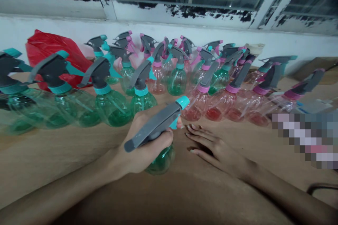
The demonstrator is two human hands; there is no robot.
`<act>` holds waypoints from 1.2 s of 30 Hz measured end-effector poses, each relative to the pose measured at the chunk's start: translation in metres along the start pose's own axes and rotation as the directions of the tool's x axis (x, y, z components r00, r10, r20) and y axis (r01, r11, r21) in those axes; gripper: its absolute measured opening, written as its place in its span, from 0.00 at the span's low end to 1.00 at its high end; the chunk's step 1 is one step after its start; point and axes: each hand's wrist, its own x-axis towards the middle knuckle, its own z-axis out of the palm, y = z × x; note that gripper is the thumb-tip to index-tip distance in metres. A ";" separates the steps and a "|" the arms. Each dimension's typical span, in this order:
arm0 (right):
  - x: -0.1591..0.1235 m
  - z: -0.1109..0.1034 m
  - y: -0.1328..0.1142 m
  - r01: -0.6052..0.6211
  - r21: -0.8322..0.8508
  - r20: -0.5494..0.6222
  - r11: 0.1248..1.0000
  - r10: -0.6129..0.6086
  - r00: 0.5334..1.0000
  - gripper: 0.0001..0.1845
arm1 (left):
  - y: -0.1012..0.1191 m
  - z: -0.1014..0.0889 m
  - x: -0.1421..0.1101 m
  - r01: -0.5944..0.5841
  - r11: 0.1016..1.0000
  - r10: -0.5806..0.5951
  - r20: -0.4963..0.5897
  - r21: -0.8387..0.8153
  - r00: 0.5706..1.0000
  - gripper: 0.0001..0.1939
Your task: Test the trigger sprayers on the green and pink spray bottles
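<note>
My left hand (142,147) is wrapped round the neck of a green spray bottle (161,161), just below its grey trigger head. The bottle's teal nozzle points away to the upper right, and its base is near the tabletop; I cannot tell whether it touches. My right hand (211,146) lies on the wooden table (185,197) to the right of the bottle, fingers stretched out and holding nothing. Beyond my left hand stands a row of green spray bottles (113,110). Pink spray bottles (218,107) stand beyond my right hand.
Several more green and pink spray bottles crowd the back of the table. A red plastic bag (50,47) sits at the back left against the white wall (148,21). A cardboard box (314,70) is at the far right, near a blurred-out patch.
</note>
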 end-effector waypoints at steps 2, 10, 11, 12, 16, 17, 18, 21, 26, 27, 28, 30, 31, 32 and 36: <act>0.000 0.001 0.000 0.006 0.006 -0.005 1.000 -0.006 1.000 0.25 | -0.001 0.001 -0.001 -0.009 1.000 0.008 -0.025 -0.030 1.000 0.04; -0.001 0.002 0.001 0.006 0.023 -0.012 1.000 -0.006 1.000 0.26 | -0.005 0.005 -0.003 -0.004 0.996 0.000 -0.043 -0.093 0.999 0.04; -0.001 0.002 0.001 0.007 0.025 -0.014 1.000 -0.007 1.000 0.26 | -0.005 0.005 -0.003 -0.007 0.996 0.003 -0.045 -0.090 0.999 0.05; -0.001 0.002 0.001 0.009 0.026 -0.014 1.000 -0.008 1.000 0.26 | -0.005 0.005 -0.003 -0.009 0.996 0.005 -0.047 -0.083 0.999 0.05; -0.001 0.001 0.001 0.003 0.009 0.004 1.000 -0.003 1.000 0.25 | -0.003 0.004 -0.003 0.000 0.997 -0.004 -0.052 -0.082 0.999 0.07; -0.001 0.001 0.001 0.002 0.004 0.007 1.000 -0.002 1.000 0.25 | -0.003 0.004 -0.004 -0.005 0.996 0.000 -0.049 -0.093 0.999 0.07; -0.001 0.001 0.001 0.001 0.002 0.007 1.000 -0.001 1.000 0.25 | -0.003 0.004 -0.004 -0.011 0.994 0.006 -0.043 -0.108 0.999 0.08; -0.001 0.002 0.001 0.000 0.006 0.005 1.000 0.000 1.000 0.25 | -0.003 0.004 -0.004 -0.021 0.990 0.017 -0.033 -0.138 0.999 0.09; -0.001 0.002 0.001 0.000 0.008 -0.005 1.000 0.000 1.000 0.25 | -0.004 0.003 -0.003 0.008 0.989 -0.011 -0.019 -0.146 1.000 0.04; -0.001 0.002 0.001 0.001 0.009 -0.007 1.000 -0.001 1.000 0.25 | -0.003 0.003 -0.002 0.013 0.989 -0.014 -0.009 -0.149 1.000 0.04; -0.001 0.002 0.001 0.001 0.009 -0.009 1.000 -0.001 1.000 0.25 | -0.003 0.002 -0.002 0.017 0.989 -0.017 -0.004 -0.148 1.000 0.04; -0.001 0.002 0.001 -0.001 0.001 -0.003 1.000 0.001 1.000 0.25 | -0.002 0.001 -0.001 0.024 0.991 -0.025 -0.003 -0.128 1.000 0.04; -0.001 0.002 0.001 -0.003 -0.005 0.001 1.000 0.003 1.000 0.25 | -0.001 0.000 -0.001 0.028 0.993 -0.028 -0.003 -0.116 1.000 0.03; -0.001 0.002 0.001 -0.006 -0.012 0.004 1.000 0.006 1.000 0.25 | -0.001 0.000 -0.001 0.030 0.994 -0.031 -0.004 -0.104 1.000 0.03; -0.001 0.002 0.001 -0.010 -0.004 0.009 1.000 0.010 1.000 0.25 | -0.001 -0.001 0.000 0.037 0.999 -0.037 -0.006 -0.040 0.999 0.02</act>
